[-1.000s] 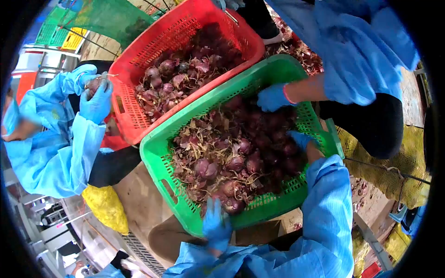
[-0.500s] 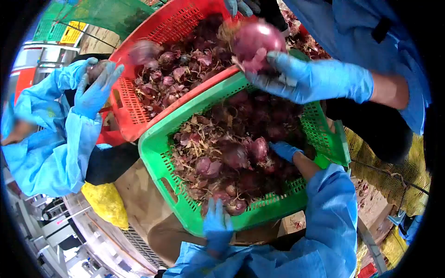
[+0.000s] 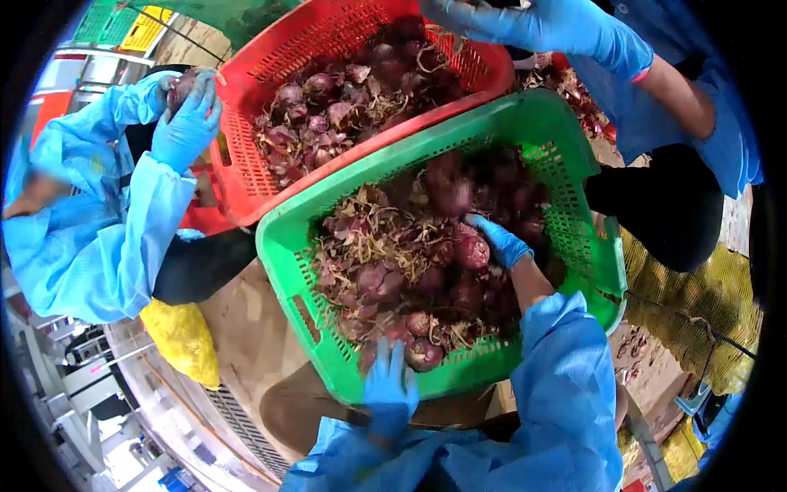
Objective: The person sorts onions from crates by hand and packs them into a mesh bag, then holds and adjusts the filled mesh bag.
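A green crate tilts in front of me, heaped with red onions and loose dry skins. My right hand, in a blue glove, reaches into its right half; the fingers curl over the side of a red onion, and the thumb is hidden. At the near rim, my left hand, gloved too, has its fingers stretched out against the onions, close to another red onion. Nothing shows in that hand.
A red crate of onions adjoins the far side. To the left, a co-worker's gloved hands hold an onion. Another co-worker's gloved hand is at upper right. A yellow mesh sack lies at left, more netting at right.
My right hand has shifted up and left onto the onion. My left hand stays near the rim. The right-hand co-worker's hand, which held a large onion over the crates, has withdrawn upward.
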{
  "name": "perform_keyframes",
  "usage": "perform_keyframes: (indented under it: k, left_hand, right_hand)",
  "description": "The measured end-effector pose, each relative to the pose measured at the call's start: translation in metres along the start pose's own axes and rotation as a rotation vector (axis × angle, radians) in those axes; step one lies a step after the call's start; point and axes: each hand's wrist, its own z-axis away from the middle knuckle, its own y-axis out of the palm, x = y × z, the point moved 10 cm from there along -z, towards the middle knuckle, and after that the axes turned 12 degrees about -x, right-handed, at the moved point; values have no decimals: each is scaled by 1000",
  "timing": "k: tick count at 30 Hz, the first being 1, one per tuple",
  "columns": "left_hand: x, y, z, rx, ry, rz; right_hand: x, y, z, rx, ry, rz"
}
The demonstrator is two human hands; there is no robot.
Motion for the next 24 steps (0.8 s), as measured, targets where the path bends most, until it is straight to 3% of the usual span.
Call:
perform_keyframes:
  k: [1, 2, 6, 9, 12, 14, 15, 16, 18, 19, 20, 21, 22, 24]
  left_hand:
    - [1, 1, -1, 19, 2, -13]
    - [1, -1, 0, 9, 1, -14]
    - [6, -1, 6, 33, -45, -7]
    - [3, -14, 7, -88, 16, 12]
    - [4, -26, 13, -214, 43, 86]
    - [-3, -61, 4, -430, 77, 342]
    - [5, -53, 0, -271, -224, 755]
    - [-15, -78, -6, -338, -62, 945]
    - [-35, -59, -10, -2, -341, 1341]
    - [-46, -64, -13, -53, -209, 1333]
    - [-59, -80, -16, -105, -72, 1317]
    - [-63, -82, -9, -29, -136, 1554]
    - [-64, -91, -5, -42, -125, 1556]
    - [-66, -104, 4, -40, -112, 1516]
  right_hand:
    - [4, 7, -14, 150, -128, -103]
    - [-1, 12, -8, 155, -134, -98]
    - [-7, 22, 47, -9, -147, -300]
    - [6, 50, 79, 238, -248, -650]
    - [1, 76, 117, 333, -217, -747]
    - [-8, 87, 141, 378, -268, -757]
    - [-13, 92, 153, 413, -298, -779]
    - [-22, 98, 162, 424, -308, -761]
    - [-21, 110, 194, 554, -676, -502]
    - [-21, 116, 209, 648, -855, -381]
    - [-24, 120, 221, 580, -993, -236]
    - [-26, 124, 235, 499, -1129, -95]
    - [-38, 118, 218, 436, -903, -253]
    - [-38, 126, 245, 440, -933, -311]
